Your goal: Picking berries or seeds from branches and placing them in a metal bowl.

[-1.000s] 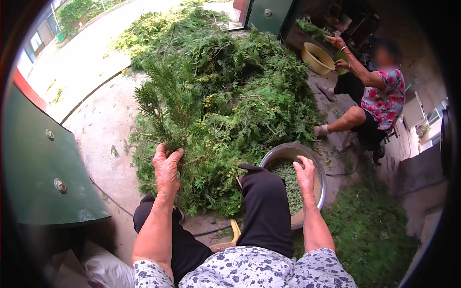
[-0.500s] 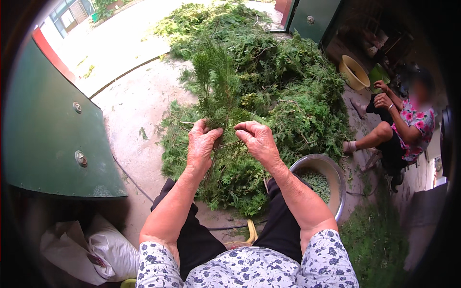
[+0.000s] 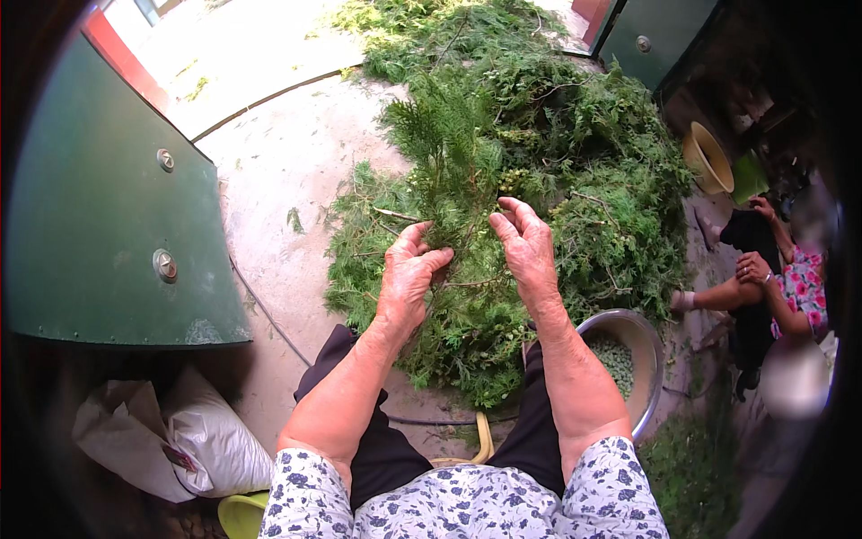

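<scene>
My left hand (image 3: 409,274) pinches a leafy green conifer branch (image 3: 442,153) by its lower stem, and its flat sprays stand up beyond my fingers. To the right of the sprays is my right hand (image 3: 528,247), its thumb and fingertips apart, with nothing visible between them. A big pile of cut conifer branches (image 3: 611,207) spreads over the floor in front of me, some with pale green cones among the leaves. By my right knee stands a metal basin (image 3: 653,377) with many small green cones (image 3: 614,361) in it.
A green metal door panel (image 3: 108,225) stands at the left, with white sacks (image 3: 215,440) below it. Another person (image 3: 799,287) sits at the right near a yellow basin (image 3: 709,157). A dark hose (image 3: 269,314) runs over the concrete floor.
The view has shifted, so the surroundings sit farther right. My right hand's fingertips have spread from a near pinch and lie slightly higher beside the sprays. My left hand still holds the branch.
</scene>
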Demonstrator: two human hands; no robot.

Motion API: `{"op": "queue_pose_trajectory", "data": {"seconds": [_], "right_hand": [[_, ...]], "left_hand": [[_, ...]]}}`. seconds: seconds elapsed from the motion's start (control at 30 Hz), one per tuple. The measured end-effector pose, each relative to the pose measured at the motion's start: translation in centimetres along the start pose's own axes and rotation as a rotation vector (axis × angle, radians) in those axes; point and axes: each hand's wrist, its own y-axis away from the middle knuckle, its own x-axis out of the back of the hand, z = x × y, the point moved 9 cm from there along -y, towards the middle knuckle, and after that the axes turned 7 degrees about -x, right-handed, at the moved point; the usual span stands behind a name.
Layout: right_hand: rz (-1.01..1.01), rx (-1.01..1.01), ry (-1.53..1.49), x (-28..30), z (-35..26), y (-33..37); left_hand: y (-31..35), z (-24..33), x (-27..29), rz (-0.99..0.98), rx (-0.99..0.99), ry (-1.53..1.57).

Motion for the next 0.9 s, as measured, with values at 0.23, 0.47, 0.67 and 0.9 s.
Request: {"op": "queue_pose_trajectory", "data": {"seconds": [0.23,0.47,0.67,0.9], "right_hand": [[-0.259,-0.256,-0.344,-3.5,1.6,1.1],[0.083,0.311,0.179,-1.0,-3.5,1.7],[-0.108,0.116,0.035,-3.1,-2.5,3.7],[-0.579,-0.084,0.048,-8.3,0.4,5.7]], "left_hand": [[0.5,-0.7,-0.4,-0.063,0.099,0.023],[0.2,0.3,0.2,0.045,-0.014,0.103],[-1.5,3.0,5.5,0.325,-0.278,0.287],[-1.4,3.3,8.7,0.525,-0.290,0.439]]}}
